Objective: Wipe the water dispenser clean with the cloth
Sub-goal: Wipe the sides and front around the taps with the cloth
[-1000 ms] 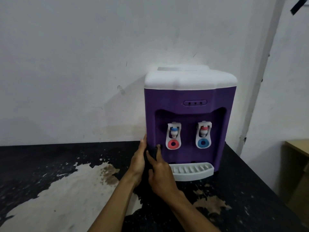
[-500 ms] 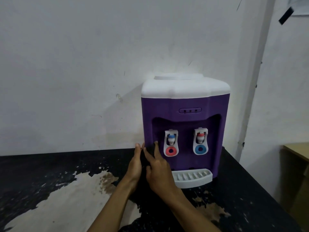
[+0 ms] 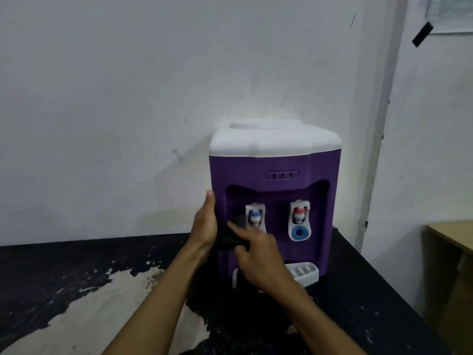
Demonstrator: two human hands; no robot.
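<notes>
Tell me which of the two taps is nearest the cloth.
The blue-capped tap, the left one in view: the dark cloth under the right hand lies beside it, while the red-capped tap stands apart.

1. One water dispenser (image 3: 276,175), centre of frame.
2. Two taps on its front: blue-capped tap (image 3: 255,217) and red-capped tap (image 3: 299,213).
3. Three indicator dots (image 3: 282,174) in the oval panel above the taps.
4. One drip tray (image 3: 305,274), partly hidden.
5. One cloth (image 3: 231,239), dark.
6. Two hands: left hand (image 3: 204,224) and right hand (image 3: 261,262).
7. One black tabletop (image 3: 358,303), lower frame.
8. One wooden desk (image 3: 450,234), right edge.
9. One black tape strip (image 3: 422,34), upper right.
</notes>
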